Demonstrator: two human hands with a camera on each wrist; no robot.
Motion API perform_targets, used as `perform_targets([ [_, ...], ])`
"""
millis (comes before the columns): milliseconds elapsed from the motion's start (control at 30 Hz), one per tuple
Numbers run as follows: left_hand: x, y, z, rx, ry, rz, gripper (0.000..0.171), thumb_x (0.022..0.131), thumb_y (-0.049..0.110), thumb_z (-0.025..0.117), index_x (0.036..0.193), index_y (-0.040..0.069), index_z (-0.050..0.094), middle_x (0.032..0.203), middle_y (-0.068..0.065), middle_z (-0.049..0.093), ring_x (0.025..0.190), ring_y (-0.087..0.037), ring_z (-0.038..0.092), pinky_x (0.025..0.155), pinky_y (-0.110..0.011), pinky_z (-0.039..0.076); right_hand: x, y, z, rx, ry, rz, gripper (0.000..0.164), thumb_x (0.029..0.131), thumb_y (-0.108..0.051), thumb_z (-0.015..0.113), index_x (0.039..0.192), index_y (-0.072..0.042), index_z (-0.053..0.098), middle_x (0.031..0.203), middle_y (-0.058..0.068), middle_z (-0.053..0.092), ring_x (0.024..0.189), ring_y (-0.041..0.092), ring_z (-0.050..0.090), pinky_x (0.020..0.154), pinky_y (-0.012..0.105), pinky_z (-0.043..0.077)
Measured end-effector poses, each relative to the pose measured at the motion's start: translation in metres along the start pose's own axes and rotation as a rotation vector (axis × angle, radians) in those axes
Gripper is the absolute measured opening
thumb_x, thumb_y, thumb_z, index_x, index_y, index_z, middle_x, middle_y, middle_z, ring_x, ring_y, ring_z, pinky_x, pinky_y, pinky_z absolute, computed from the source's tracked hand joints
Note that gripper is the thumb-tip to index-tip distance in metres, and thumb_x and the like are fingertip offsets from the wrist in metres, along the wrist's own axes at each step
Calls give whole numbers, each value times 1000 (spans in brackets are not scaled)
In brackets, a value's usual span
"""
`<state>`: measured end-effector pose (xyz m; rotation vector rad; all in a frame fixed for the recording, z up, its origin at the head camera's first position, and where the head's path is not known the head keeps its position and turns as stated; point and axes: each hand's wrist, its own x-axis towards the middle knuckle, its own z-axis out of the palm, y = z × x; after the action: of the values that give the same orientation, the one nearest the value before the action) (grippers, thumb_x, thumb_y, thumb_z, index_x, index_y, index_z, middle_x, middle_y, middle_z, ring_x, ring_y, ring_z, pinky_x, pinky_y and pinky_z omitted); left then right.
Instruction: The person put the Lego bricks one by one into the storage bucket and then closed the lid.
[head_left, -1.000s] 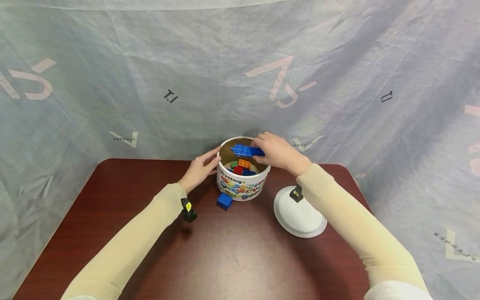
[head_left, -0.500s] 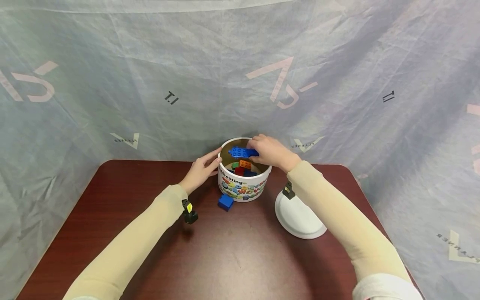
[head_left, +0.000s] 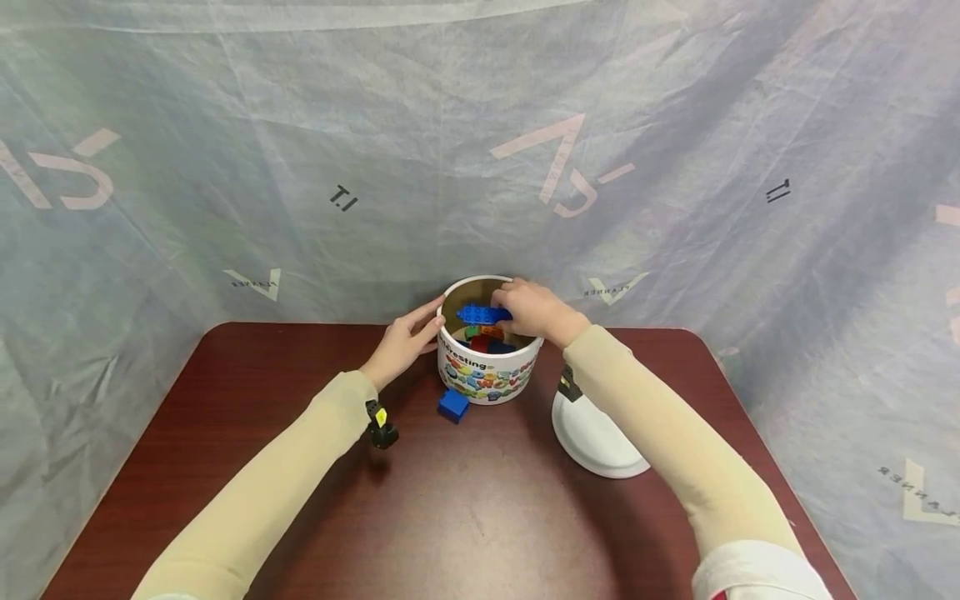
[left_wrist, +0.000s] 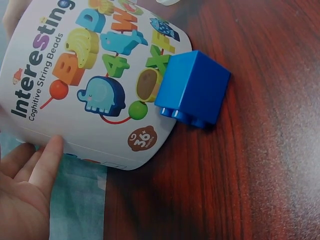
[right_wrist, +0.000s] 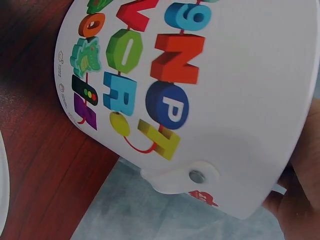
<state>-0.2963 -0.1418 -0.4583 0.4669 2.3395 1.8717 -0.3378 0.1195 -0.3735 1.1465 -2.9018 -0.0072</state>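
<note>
A white bucket (head_left: pixel 486 371) printed with letters and animals stands at the back of the table, its top uncovered. My left hand (head_left: pixel 405 343) rests against the bucket's left side with fingers fairly straight, the thumb at the rim. In my right hand (head_left: pixel 536 311) is a long blue studded toy brick (head_left: pixel 478 315), gripped at its right end and lowered into the bucket's mouth. Below it lie red, orange, green and blue bricks (head_left: pixel 480 342). A smaller blue brick (left_wrist: pixel 192 87) sits on the table, right by the bucket's front. In the right wrist view the bucket wall hides the held brick.
A white round lid (head_left: pixel 600 442) lies on the dark red wooden table (head_left: pixel 465 517) to the bucket's right, partly under my right forearm. Close behind the bucket hangs a grey printed cloth (head_left: pixel 390 167).
My right hand has moved left and down with the long blue brick, bringing it lower into the bucket. The left hand keeps its place on the bucket.
</note>
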Motion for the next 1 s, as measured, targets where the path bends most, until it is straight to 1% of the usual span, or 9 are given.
perform_targets([
  [133,0,0,0,0,-3,-3,58,109,34,57,163,25,39,164,-15,39,143,-33,50,101,-48,54,2,-1,3,-5,-16,2,26,94,-21,79,114,-6,72,112,12,70,108,32,63,97,50,52],
  [400,0,-2,1,-4,2,-4,59,108,35,58,163,25,39,164,-17,39,142,-32,51,100,-47,55,4,-3,9,-8,4,-11,26,93,-23,80,112,-6,74,111,13,70,108,33,64,99,49,52],
  [600,1,-3,3,-18,2,-3,58,108,35,58,162,24,40,164,-18,39,143,-32,49,101,-48,54,3,-3,15,-14,17,-37,20,95,-21,78,109,-7,76,106,11,71,104,31,65,97,47,54],
  [700,1,-3,2,-24,-1,-2,57,109,34,57,163,24,40,165,-16,38,144,-33,48,103,-50,53,1,-2,13,2,44,-54,17,94,-18,78,106,-6,76,103,11,71,101,31,66,94,48,55],
  [800,0,-2,1,-25,0,-4,57,109,33,56,163,24,39,165,-14,37,145,-34,47,104,-52,52,-1,-1,9,35,64,-62,17,93,-16,80,105,-5,76,103,11,71,101,32,66,94,49,54],
  [1000,1,-2,1,-10,6,-1,57,109,35,56,163,25,40,165,-14,39,144,-32,48,103,-52,52,-7,0,3,75,66,-62,14,95,-17,78,105,-8,76,103,8,69,100,30,64,91,48,54],
])
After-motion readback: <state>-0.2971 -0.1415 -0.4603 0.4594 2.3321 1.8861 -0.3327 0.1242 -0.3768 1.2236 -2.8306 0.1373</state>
